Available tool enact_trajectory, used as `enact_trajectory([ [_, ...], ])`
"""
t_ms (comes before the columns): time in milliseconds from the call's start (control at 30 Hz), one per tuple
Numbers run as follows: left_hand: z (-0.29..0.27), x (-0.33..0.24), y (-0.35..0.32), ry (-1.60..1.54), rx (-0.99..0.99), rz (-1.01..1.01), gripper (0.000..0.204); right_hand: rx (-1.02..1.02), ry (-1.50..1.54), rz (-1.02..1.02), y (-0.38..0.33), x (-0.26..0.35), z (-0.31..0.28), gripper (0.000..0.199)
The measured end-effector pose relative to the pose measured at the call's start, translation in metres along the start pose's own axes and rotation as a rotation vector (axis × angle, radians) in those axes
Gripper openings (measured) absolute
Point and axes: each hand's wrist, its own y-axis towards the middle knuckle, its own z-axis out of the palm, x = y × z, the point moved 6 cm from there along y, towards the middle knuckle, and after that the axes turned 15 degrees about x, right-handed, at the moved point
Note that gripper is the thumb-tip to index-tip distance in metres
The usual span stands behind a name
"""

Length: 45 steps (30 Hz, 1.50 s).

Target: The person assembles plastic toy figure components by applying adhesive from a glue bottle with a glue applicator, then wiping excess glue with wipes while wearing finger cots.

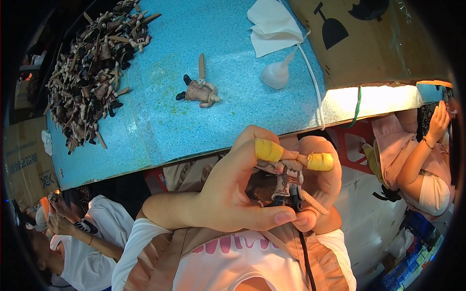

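Both my hands grip one small toy figure [290, 182] just in front of the table's near edge. It has a brown coat, dark boots and a tan blade-like piece at its side. My left hand [233, 186] is closed on it, its thumb stretched along the boots. My right hand [324, 177] pinches it from the other side. Yellow tape wraps a finger of each hand, and these fingertips meet at the figure's upper end. On the blue tabletop [170, 136] beyond, a similar figure [198, 92] lies alone on its side.
A large heap of similar figures [97, 72] covers the table's left part. Towards the right lie a white cloth [274, 26], a translucent bulb-shaped piece [275, 75] and a white cable [314, 80], beside a cardboard box [378, 53]. Other people sit at lower left and far right.
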Motion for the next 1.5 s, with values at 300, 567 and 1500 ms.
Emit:
enact_trajectory([
  [300, -0.002, 0.002, 0.002, 0.039, -0.024, 0.002, 0.056, 0.017, -0.077, -0.018, 0.001, 0.001, -0.003, 0.068],
  [567, -0.021, -0.034, -0.009, 0.462, 0.118, -0.078, 0.064, 0.371, -0.374, -0.008, 0.008, 0.004, 0.0, 0.084],
  [1500, -0.106, -0.051, 0.01, 1.467, 0.097, -0.296, 0.045, 0.255, -1.119, -0.041, 0.074, 0.0, 0.005, 0.04],
])
